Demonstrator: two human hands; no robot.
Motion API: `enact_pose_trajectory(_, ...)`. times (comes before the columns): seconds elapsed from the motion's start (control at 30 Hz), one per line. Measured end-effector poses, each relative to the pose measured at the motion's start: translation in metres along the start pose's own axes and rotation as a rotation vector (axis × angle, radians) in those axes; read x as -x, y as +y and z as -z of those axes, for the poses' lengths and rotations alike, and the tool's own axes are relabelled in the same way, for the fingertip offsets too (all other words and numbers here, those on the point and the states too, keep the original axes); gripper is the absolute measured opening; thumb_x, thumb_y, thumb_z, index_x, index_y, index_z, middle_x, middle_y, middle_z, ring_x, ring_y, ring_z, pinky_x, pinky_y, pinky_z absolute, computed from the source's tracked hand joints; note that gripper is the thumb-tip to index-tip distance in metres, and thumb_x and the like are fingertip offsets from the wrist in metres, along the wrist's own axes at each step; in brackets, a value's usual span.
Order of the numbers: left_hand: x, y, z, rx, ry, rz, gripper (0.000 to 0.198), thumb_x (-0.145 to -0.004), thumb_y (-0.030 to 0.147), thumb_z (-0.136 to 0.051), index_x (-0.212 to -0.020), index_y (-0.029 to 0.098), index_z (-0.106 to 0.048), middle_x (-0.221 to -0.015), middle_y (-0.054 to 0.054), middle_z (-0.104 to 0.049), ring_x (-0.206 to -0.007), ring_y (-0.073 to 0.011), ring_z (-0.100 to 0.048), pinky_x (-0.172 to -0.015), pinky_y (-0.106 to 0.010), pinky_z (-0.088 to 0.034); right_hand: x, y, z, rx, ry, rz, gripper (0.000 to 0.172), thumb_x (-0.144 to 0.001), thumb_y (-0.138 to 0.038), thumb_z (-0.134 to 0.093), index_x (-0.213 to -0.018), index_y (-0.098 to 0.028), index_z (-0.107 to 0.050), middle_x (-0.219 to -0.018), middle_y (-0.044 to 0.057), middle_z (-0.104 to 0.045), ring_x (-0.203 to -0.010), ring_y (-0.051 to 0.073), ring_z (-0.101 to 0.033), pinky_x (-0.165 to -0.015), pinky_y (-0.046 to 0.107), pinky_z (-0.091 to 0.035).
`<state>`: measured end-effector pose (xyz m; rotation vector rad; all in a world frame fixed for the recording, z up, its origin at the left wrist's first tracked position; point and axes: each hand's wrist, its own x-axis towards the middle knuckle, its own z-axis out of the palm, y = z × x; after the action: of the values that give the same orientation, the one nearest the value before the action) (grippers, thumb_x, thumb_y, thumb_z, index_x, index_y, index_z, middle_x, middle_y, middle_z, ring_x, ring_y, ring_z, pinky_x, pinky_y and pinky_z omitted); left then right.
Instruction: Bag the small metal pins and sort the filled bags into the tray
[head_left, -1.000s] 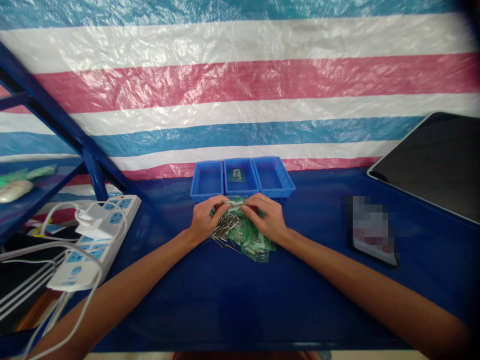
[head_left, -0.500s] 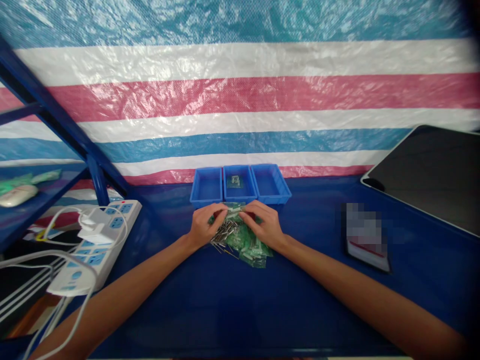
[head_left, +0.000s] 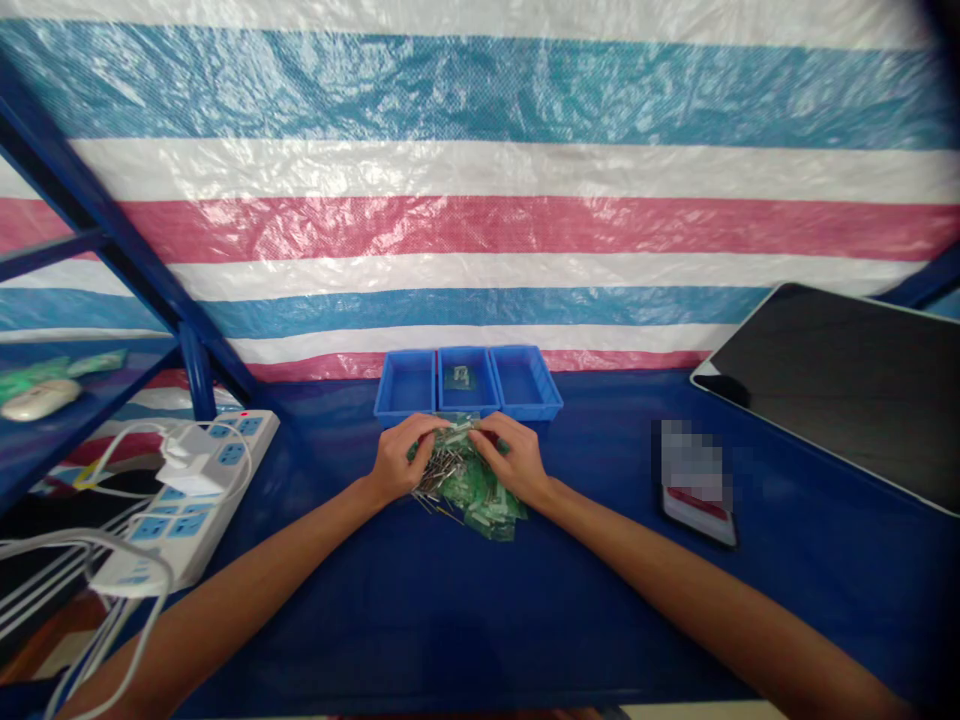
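Note:
Between both hands is a small clear-green plastic bag (head_left: pixel 458 424) with pale pieces in it. My left hand (head_left: pixel 399 459) pinches the bag's left side, and my right hand (head_left: pixel 515 461) pinches its right side. Below the fingers lies a heap of thin metal pins (head_left: pixel 441 470), next to a pile of green plastic bags (head_left: pixel 484 497) on the blue table. Behind the hands stand three blue bins: the left bin (head_left: pixel 406 385), the middle bin (head_left: pixel 469 397) with one small bag (head_left: pixel 460 377) in it, and the right bin (head_left: pixel 525 385).
A white power strip (head_left: pixel 199 530) with cables and a white plug stands at the left, beside a blue metal frame (head_left: pixel 135 250). On the right lie a phone-like object (head_left: pixel 701 515) and a large dark screen (head_left: pixel 847 380). A striped sheet hangs behind the table.
The camera view has shifted, so the bins and the striped sheet sit lower and the right-hand objects further left. Both hands still hold the bag over the heap.

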<state>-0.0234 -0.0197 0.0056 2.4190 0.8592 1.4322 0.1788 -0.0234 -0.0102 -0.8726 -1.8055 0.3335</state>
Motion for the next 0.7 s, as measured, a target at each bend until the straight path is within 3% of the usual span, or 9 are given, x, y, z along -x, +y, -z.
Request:
enact_pose_trajectory(0.3, -0.0007, -0.0043, -0.0013, -0.102, 0.042, -0.031, 0.021, -0.089, 0.017, -0.049, -0.102, 0.019, -0.066, -0.096, -0.007, -0.065, -0.090, -0.0134, -0.062, -0.081, -0.027, -0.052, 0.0040, 0.0040, 0.0010, -0.058, 0.014, -0.010, 0.033, -0.095, -0.025, -0.039, -0.119, -0.018, -0.060, -0.099, 0.009, -0.068, -0.089, 0.019, -0.063, -0.082, 0.034, -0.050)
enact_pose_trajectory(0.4, -0.0012, -0.0031, -0.0002, -0.103, 0.051, -0.034, 0.020, -0.090, 0.018, -0.050, -0.101, 0.019, -0.066, -0.095, -0.007, -0.066, -0.089, -0.0131, -0.062, -0.079, -0.026, -0.052, 0.0043, 0.0037, 0.0015, -0.134, 0.009, -0.045, 0.038, -0.095, -0.021, -0.035, -0.130, -0.021, -0.050, -0.096, 0.006, -0.067, -0.077, 0.015, -0.063, -0.074, 0.031, -0.052)
enact_pose_trajectory(0.57, -0.0016, -0.0023, 0.0003, -0.070, 0.027, -0.011, 0.018, -0.089, 0.019, -0.051, -0.096, 0.017, -0.067, -0.089, -0.006, -0.069, -0.084, -0.0138, -0.064, -0.078, -0.026, -0.051, 0.0006, 0.0017, 0.0005, -0.102, 0.020, 0.046, 0.028, -0.090, -0.019, -0.048, -0.114, -0.022, -0.061, -0.103, 0.008, -0.064, -0.094, 0.019, -0.061, -0.081, 0.033, -0.051)
enact_pose_trajectory(0.7, 0.0003, -0.0045, -0.0004, -0.104, 0.025, -0.015, 0.014, -0.087, 0.020, -0.054, -0.092, 0.015, -0.067, -0.077, -0.004, -0.068, -0.068, -0.0121, -0.061, -0.067, -0.024, -0.049, -0.0005, -0.0001, 0.0001, -0.033, 0.065, 0.027, 0.017, -0.088, -0.021, -0.054, -0.100, -0.020, -0.067, -0.093, 0.007, -0.062, -0.087, 0.018, -0.060, -0.078, 0.031, -0.051)
